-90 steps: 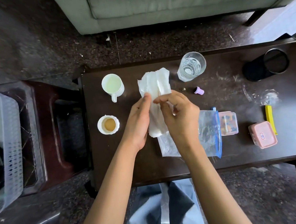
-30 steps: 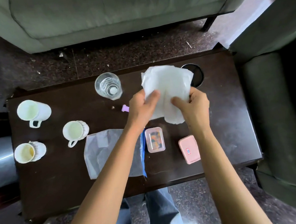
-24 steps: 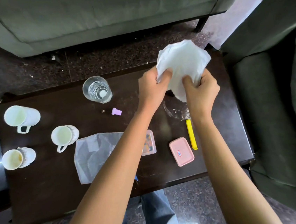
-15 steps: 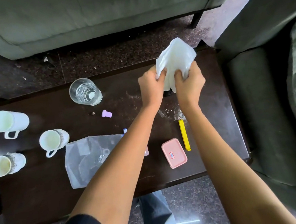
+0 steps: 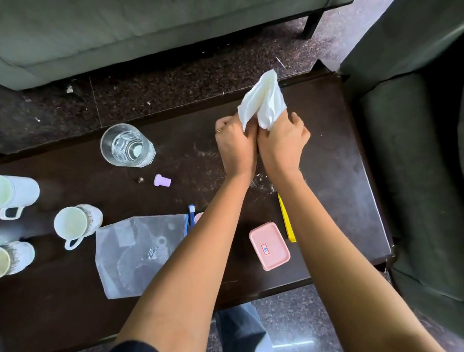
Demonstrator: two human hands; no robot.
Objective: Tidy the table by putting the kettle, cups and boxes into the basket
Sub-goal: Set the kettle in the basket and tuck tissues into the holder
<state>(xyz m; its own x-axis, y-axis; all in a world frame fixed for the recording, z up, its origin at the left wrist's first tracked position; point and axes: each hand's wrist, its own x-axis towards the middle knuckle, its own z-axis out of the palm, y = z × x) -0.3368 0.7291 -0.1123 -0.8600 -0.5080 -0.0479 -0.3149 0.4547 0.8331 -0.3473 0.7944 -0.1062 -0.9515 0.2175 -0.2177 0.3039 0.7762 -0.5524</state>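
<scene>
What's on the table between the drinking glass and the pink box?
In the head view, between the glass and pink box: a small lilac cap and the person's left forearm.

My left hand (image 5: 235, 146) and right hand (image 5: 283, 141) press together, gripping a crumpled white tissue (image 5: 264, 104) right of centre over the dark table (image 5: 335, 165). Three white cups (image 5: 77, 223) sit at left, a pink box (image 5: 269, 246) lower right of centre.

a home living room: a grey-green sofa (image 5: 151, 18) stands beyond the clasped hands, an armchair (image 5: 423, 155) to their right, and a low dark coffee table (image 5: 335, 165) beneath them, on speckled stone floor (image 5: 159, 91).
</scene>
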